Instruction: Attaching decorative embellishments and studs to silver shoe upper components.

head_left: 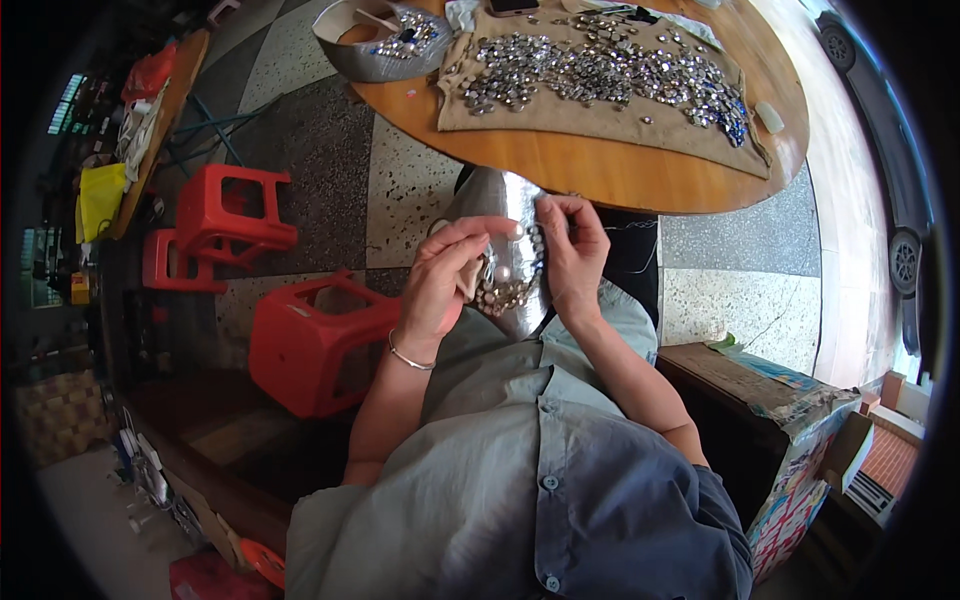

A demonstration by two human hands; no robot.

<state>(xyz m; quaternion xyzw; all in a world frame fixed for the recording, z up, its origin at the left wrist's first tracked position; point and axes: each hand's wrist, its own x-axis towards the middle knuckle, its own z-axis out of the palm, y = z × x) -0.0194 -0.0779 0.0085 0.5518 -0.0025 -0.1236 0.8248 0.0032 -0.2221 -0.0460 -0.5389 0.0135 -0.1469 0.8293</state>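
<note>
A shiny silver piece (522,195) rests over my lap at the table's near edge, its kind unclear. Gems and pearl-like beads (505,295) cover part of its surface. My right hand (577,258) is closed at its right edge, thumb and forefinger pinching there beside a row of small stones. From the left, my left hand (440,275) reaches across with its forefinger over the silver surface near a pearl. The other fingers of that hand are curled by a small cream-coloured thing (468,277); what they grip is partly hidden.
On the wooden table (580,180) ahead, a tan cloth (600,118) bears many loose silvery and blue gems (600,65). A silver band-shaped piece (385,65) lies at its left edge. Red plastic stools (310,345) stand to the left, a worn box (760,375) to the right.
</note>
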